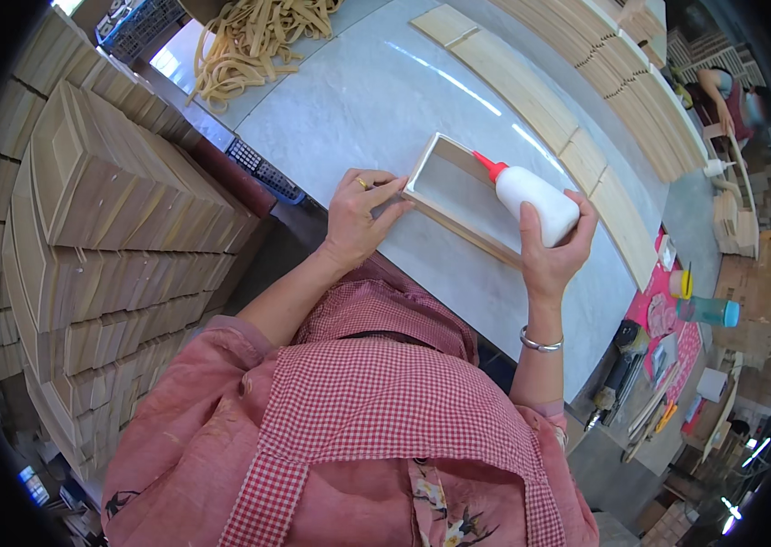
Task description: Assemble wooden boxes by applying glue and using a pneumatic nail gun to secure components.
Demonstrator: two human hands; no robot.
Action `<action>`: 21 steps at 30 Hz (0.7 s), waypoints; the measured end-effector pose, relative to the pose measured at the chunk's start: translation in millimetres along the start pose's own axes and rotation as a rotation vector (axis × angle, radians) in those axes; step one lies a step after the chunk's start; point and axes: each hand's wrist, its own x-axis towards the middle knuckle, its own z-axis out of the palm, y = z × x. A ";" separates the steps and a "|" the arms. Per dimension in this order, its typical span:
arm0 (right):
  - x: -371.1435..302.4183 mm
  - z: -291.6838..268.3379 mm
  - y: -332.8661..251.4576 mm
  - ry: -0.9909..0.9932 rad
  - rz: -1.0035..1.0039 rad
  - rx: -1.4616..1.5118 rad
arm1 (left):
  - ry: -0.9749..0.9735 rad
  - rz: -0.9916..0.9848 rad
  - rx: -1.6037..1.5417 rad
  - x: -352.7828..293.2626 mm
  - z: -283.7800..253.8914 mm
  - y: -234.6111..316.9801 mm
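Observation:
A narrow rectangular wooden frame (464, 228) lies on the pale marbled tabletop (340, 118). At its near left corner, my left hand (360, 214) pinches the frame between thumb and fingers. My right hand (557, 251) is wrapped round a white squeeze bottle (536, 201) with a red nozzle, held tilted over the frame's right part. The nozzle tip points up and left, near the frame's far long side. A white line runs along the top edge of the frame's left end. The bottle and right hand hide the frame's right end.
Light wooden strips (531, 105) lie in a row along the table's far side, with stacked boards (627, 82) behind. Tan bands (258, 41) are heaped at the far left. Tall stacks of wooden frames (121, 210) stand left. A teal bottle (709, 311) is at right; another person (732, 100) works beyond.

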 end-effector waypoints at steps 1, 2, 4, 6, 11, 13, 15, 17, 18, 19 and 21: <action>-1.7 -4.4 2.1 0.015 0.002 -0.006 | 0.007 -0.002 0.006 0.0 0.2 0.0; -3.4 -9.0 4.3 0.030 0.005 -0.013 | 0.015 -0.003 0.012 0.0 0.3 0.0; -7.0 -19.0 8.9 0.052 0.011 -0.027 | 0.015 0.000 0.011 -0.1 0.6 0.0; -10.8 -29.4 14.0 0.081 0.026 -0.043 | 0.012 -0.002 0.020 0.0 0.3 -0.2; -20.5 -56.8 27.4 0.143 0.056 -0.096 | 0.005 0.013 0.036 -0.4 1.3 -2.1; -24.1 -67.4 33.1 0.170 0.068 -0.126 | 0.007 0.024 0.049 -0.2 2.0 -2.6; -27.4 -78.2 36.6 0.189 0.080 -0.148 | 0.001 0.024 0.039 -0.3 2.6 -2.1; -30.6 -88.5 39.8 0.212 0.094 -0.175 | 0.004 0.015 0.034 -0.1 2.5 -0.9; -32.1 -93.3 41.1 0.223 0.100 -0.188 | 0.005 0.011 0.032 0.0 2.5 -0.4; -34.3 -97.7 43.8 0.232 0.106 -0.193 | -0.003 0.018 0.028 0.3 2.5 0.1; -38.3 -105.6 48.7 0.257 0.100 -0.211 | -0.009 0.009 0.034 0.7 2.2 0.9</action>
